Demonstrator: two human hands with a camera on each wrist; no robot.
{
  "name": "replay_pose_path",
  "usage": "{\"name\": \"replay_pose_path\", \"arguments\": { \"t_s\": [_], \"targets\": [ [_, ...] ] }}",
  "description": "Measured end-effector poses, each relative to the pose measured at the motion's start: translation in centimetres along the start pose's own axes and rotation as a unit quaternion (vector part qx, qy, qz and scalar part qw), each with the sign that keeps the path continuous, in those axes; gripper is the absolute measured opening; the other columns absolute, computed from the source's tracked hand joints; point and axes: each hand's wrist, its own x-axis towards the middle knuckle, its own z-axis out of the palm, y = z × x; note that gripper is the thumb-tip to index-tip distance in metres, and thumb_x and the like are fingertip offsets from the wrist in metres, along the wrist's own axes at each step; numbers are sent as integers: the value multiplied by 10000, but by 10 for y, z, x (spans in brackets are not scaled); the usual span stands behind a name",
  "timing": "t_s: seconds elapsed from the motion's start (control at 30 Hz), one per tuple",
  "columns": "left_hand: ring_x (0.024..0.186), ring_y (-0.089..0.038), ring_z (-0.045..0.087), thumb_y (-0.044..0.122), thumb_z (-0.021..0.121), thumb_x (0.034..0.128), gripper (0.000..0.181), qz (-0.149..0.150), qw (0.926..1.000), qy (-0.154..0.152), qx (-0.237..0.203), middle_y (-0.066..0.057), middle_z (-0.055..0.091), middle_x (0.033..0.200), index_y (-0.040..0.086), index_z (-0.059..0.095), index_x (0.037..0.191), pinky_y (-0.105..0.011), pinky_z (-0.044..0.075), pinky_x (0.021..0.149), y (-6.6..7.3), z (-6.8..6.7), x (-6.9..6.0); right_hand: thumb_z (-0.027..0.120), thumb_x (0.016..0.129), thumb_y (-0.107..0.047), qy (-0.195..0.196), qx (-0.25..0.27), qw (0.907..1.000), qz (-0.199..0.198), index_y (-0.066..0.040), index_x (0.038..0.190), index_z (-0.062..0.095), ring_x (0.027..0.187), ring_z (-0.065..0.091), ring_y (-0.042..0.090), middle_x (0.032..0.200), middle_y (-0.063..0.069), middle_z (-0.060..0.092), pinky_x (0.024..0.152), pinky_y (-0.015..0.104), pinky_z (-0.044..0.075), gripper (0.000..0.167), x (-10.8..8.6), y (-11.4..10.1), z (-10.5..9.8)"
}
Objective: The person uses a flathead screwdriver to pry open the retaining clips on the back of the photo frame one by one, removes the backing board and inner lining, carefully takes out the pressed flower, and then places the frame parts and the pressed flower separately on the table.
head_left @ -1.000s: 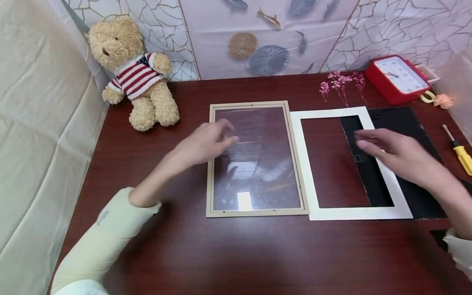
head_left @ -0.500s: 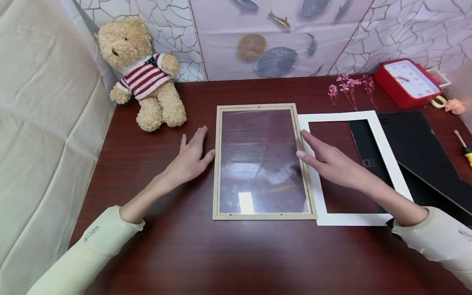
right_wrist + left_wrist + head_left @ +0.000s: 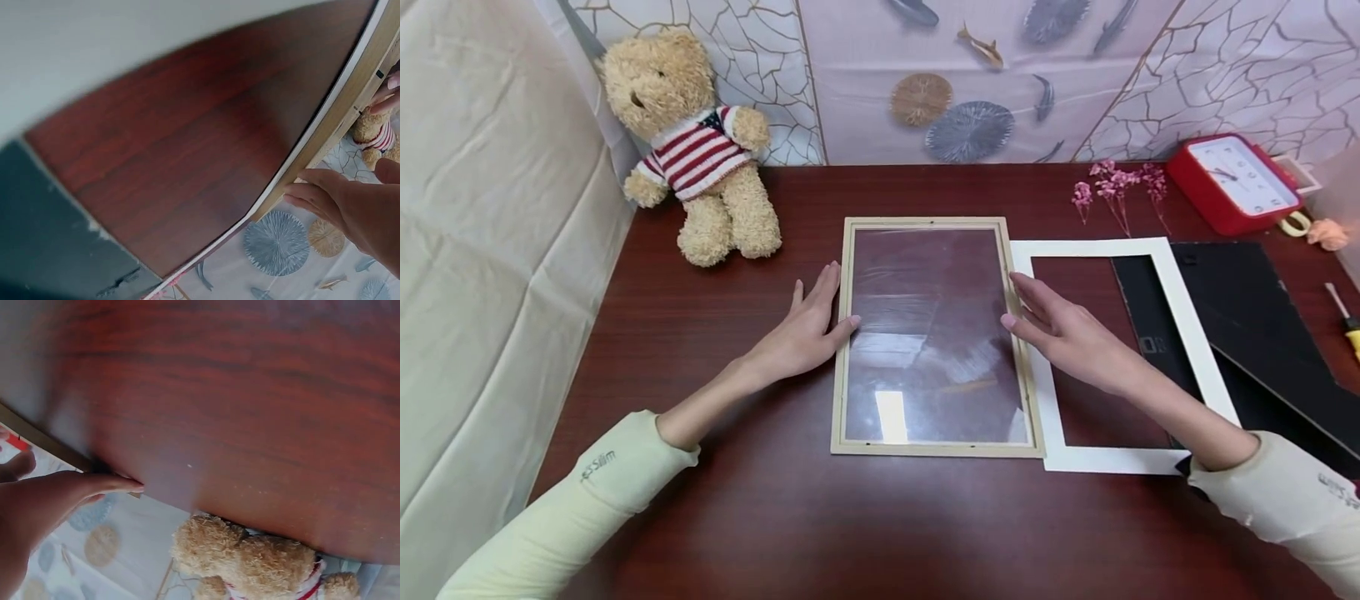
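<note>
A light wooden picture frame lies flat on the dark red table, with a clear sheet inside it. My left hand holds its left side, thumb over the rail and fingers along the outer edge. On the opposite rail, my right hand has its thumb on top and fingertips against the outside. The right wrist view shows those fingers touching the wooden rail. Beside the frame's right edge lies a white mat with a rectangular opening, partly under my right wrist.
Black backing boards lie under and beyond the mat. A teddy bear sits back left. Pink dried flowers, a red clock and an orange flower-like item stand back right. A yellow-handled screwdriver lies far right.
My right hand has come left from over the mat to the frame's right rail. My left hand went from above the frame to its left side, its thumb now over the rail.
</note>
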Motion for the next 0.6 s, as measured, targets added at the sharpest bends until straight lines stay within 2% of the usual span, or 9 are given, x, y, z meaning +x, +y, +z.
{"name": "replay_pose_path", "arguments": {
  "t_s": [0.07, 0.17, 0.27, 0.33, 0.43, 0.47, 0.5, 0.53, 0.6],
  "targets": [
    [1718, -274, -53, 434, 570, 1131, 952, 29, 9997, 52, -225, -187, 0, 1838, -7, -8, 1747, -523, -123, 1360, -3, 3, 1, 627, 1139, -303, -57, 14, 10000, 9, -26, 1762, 109, 1604, 328, 517, 1796, 301, 179, 1191, 630, 427, 856, 1, 0, -1],
    [1704, -335, -89, 514, 582, 1107, 1003, -160, 9983, 140, -536, -99, 40, 1845, 82, -38, 1766, -501, -72, 1373, -4, 4, 0, 654, 1126, -292, -85, 57, 9999, -6, -18, 1760, 103, 1607, 325, 518, 1796, 300, 181, 1205, 637, 412, 884, 2, 0, -1],
    [1696, -393, -45, 527, 589, 1098, 1014, -322, 9959, 303, -793, -72, 99, 1837, 110, -45, 1770, -509, 16, 1382, 1, 2, -4, 668, 1119, -276, -46, 106, 9999, -43, -10, 1756, 125, 1607, 333, 513, 1793, 296, 204, 1212, 637, 408, 878, 3, 0, 0],
    [1701, -375, 42, 451, 579, 1109, 968, -367, 9927, 487, -1037, -89, 148, 1829, 74, -25, 1766, -502, 79, 1383, 11, 0, -7, 669, 1118, -271, -40, 104, 9999, -35, -10, 1755, 131, 1606, 337, 510, 1790, 298, 211, 1212, 633, 409, 874, 4, 0, 0],
    [1660, -321, 290, 260, 545, 1126, 841, -349, 9831, 865, -1578, -126, 262, 1796, -19, 50, 1745, -452, 235, 1355, 31, -6, -11, 660, 1123, -272, -63, 6, 10000, -45, -14, 1757, 122, 1599, 342, 512, 1787, 308, 207, 1200, 624, 418, 871, 4, 0, -1],
    [1613, -298, 400, 186, 526, 1127, 791, -400, 9779, 998, -1791, -126, 323, 1776, -35, 76, 1739, -405, 339, 1308, 40, -9, -12, 656, 1125, -279, -76, -95, 9999, -71, -15, 1757, 122, 1593, 351, 513, 1785, 311, 208, 1197, 626, 422, 869, 3, 0, -2],
    [1562, -303, 483, 134, 510, 1131, 754, -424, 9733, 1105, -1966, -135, 375, 1753, -50, 95, 1733, -381, 392, 1266, 44, -10, -12, 652, 1127, -281, -78, -204, 9996, -150, -8, 1754, 133, 1582, 367, 518, 1778, 318, 221, 1187, 634, 429, 859, 3, 1, -2],
    [1502, -303, 559, 87, 506, 1128, 733, -499, 9679, 1165, -2171, -132, 411, 1736, -56, 112, 1729, -354, 431, 1226, 50, -12, -13, 653, 1125, -275, -69, -323, 9992, -244, 1, 1750, 146, 1567, 383, 528, 1769, 328, 235, 1176, 644, 435, 850, 4, 3, -2],
    [1396, -323, 660, 37, 499, 1135, 709, -651, 9563, 1204, -2583, -146, 460, 1711, -58, 123, 1728, -315, 483, 1163, 51, -14, -10, 658, 1121, -295, -30, -632, 9970, -452, 6, 1743, 176, 1532, 428, 546, 1750, 340, 273, 1148, 670, 458, 843, 5, 9, -1]
  ]
}}
